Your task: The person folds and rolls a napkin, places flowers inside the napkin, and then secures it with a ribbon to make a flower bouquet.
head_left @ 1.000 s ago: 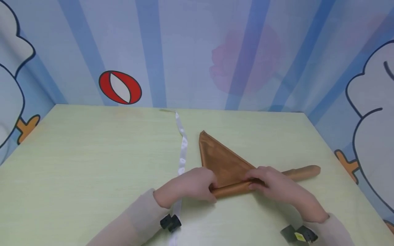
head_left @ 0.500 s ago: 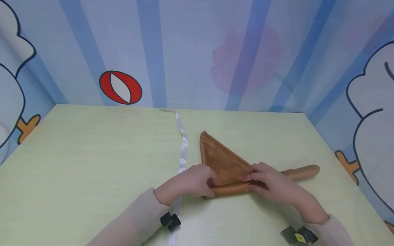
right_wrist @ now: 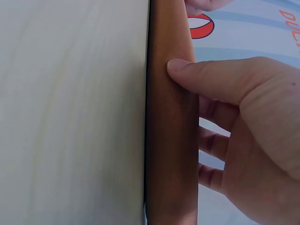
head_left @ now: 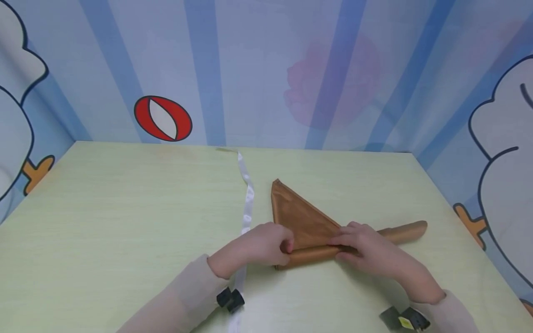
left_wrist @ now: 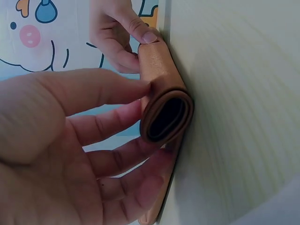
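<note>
A brown cloth napkin point(head_left: 301, 217) lies on the table, its near edge rolled into a tube and a flat triangle pointing away from me. My left hand point(head_left: 266, 243) pinches the tube's left end. In the left wrist view the open end of the roll point(left_wrist: 154, 70) shows coiled layers, with the thumb on one side and fingers on the other. Farther along, my right hand point(head_left: 370, 247) grips the roll around its middle. The right wrist view has its thumb point(right_wrist: 180, 68) pressed on the roll, the fingers partly hidden behind it.
A white ribbon point(head_left: 248, 203) runs from the table's back edge toward the front, passing under my left wrist. Printed panels point(head_left: 258, 74) stand behind and at both sides of the pale table point(head_left: 125, 199).
The tube's right end has slid a little left and the triangle has shrunk slightly as the roll turns away. My left fingers have shifted, uncovering the left corner.
</note>
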`<state>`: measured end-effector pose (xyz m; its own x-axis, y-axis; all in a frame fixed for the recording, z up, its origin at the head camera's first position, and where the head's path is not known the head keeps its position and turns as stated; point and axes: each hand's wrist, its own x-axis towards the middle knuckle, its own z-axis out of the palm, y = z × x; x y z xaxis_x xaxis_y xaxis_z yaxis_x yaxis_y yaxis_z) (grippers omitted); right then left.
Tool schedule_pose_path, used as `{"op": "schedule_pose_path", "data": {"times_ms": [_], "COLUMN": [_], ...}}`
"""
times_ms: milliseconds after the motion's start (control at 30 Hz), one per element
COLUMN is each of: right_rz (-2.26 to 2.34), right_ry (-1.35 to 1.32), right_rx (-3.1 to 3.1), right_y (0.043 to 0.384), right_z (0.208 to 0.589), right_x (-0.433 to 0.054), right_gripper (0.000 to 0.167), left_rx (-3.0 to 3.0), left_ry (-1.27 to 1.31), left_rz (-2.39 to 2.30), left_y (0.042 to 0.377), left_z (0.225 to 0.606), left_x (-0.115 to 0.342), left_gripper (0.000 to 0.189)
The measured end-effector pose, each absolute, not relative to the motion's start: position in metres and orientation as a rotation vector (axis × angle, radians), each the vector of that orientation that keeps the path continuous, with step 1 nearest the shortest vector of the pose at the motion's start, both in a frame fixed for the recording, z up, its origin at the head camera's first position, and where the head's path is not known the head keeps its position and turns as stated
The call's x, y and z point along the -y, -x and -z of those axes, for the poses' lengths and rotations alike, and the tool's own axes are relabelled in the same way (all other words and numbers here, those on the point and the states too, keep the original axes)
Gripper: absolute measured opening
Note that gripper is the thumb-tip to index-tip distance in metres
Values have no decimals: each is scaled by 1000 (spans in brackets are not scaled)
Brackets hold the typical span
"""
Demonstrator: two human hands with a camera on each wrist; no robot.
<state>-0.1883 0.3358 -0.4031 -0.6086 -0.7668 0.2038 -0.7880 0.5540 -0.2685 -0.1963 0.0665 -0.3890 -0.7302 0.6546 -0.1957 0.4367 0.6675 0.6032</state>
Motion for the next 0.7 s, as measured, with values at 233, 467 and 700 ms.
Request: {"op": "schedule_pose_path", "data": {"times_ms": [233,467,700], "right_rz": [-565,-576,-461], "right_ry": [-1262,-1235,-1282], "right_rx": [2806,2826,2721], "right_y": [186,185,186], "right_z": [400,399,403], "right_x": [-335,-335,-333], "right_gripper": [22,19,23], "left_rx": [-2553,-2558,-2538], "left_ry": [-895,-959,-947], "left_rz": [-671,-674,-737], "left_y": [194,194,196], "left_z": [391,391,391], "left_x": [-69,-70,-68], "left_gripper": [23,40,36]}}
